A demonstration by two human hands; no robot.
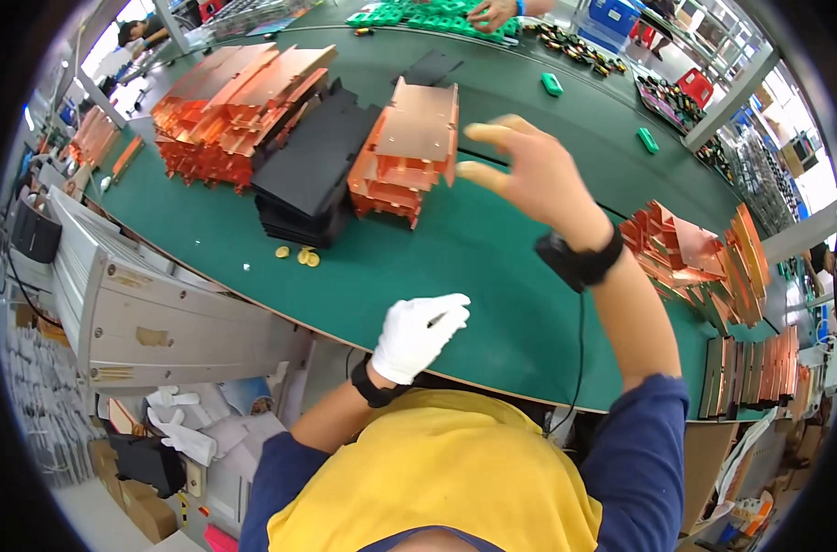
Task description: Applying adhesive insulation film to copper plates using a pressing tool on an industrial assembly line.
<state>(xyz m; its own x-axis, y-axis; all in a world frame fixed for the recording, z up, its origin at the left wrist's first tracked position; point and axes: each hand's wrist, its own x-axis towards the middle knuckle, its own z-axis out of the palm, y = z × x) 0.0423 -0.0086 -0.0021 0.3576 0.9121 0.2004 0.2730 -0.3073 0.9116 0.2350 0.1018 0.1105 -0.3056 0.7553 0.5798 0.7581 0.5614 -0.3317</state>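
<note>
My right hand [529, 170] reaches over the bench with yellow finger cots on its tips. Its thumb and fingers are spread, and nothing is between them. Just left of those fingertips stands a stack of bent copper-coloured metal plates [416, 124]; whether a fingertip touches its edge I cannot tell. My left hand [416, 340], in a white glove, hovers near the bench's front edge. Its fingers are stretched out and hold nothing visible. Beside the copper stack lies a pile of black sheets [317, 152], with several loose yellow finger cots [306, 256] in front.
A larger copper pile [234, 101] sits at the far left of the green bench [345, 294]. More copper parts [685, 248] lie at right, above a row of upright plates [754, 368]. Another person's hand [494, 13] is over green pieces [427, 20] at the back. A cable [581, 354] hangs from my right wristband.
</note>
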